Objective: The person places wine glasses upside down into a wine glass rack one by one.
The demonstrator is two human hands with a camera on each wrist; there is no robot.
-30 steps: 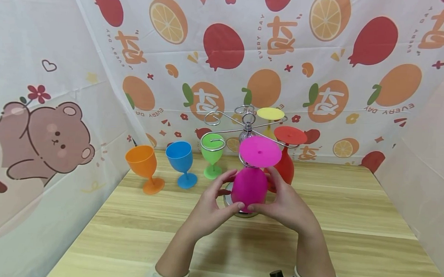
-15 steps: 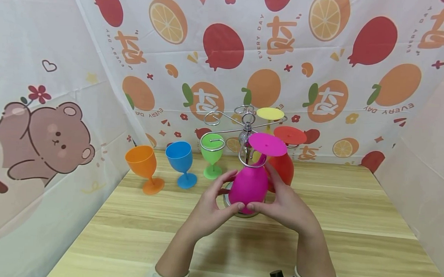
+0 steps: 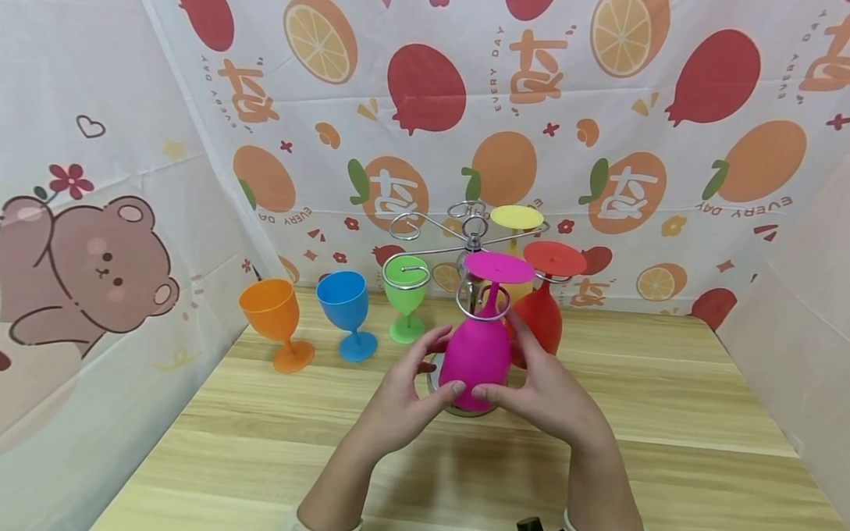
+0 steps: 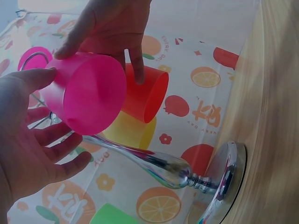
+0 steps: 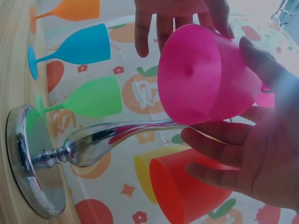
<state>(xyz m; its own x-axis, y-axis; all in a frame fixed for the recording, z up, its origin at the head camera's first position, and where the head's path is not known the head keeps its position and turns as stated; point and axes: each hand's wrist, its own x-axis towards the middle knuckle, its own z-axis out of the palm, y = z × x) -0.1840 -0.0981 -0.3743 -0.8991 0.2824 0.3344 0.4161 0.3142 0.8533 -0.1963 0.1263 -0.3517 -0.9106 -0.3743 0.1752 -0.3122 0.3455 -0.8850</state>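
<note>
A magenta goblet [image 3: 474, 369] is upside down at the front of a silver metal rack [image 3: 473, 242], its stem within a curled wire hook and its foot above. My left hand [image 3: 408, 398] holds the bowl from the left, thumb at the front and fingers along the side. From the right, my right hand [image 3: 543, 391] holds the same bowl, the two thumbs close together. In the right wrist view the open mouth of the magenta goblet [image 5: 189, 74] faces the rack's base [image 5: 37, 163]. A red goblet [image 3: 539, 320] and a yellow goblet [image 3: 516, 217] hang upside down from other hooks.
Upright on the wooden table [image 3: 264, 447] at the left stand an orange goblet [image 3: 272, 311], a blue goblet [image 3: 345, 302] and a green goblet [image 3: 406, 296]. The green one is partly behind a bare wire hook. A fruit-print cloth [image 3: 428, 164] hangs behind.
The magenta goblet's foot first swung to the right, then back left, and the goblet now stands straighter with its stem in the hook. Both hands have stayed nearly in place around the bowl.
</note>
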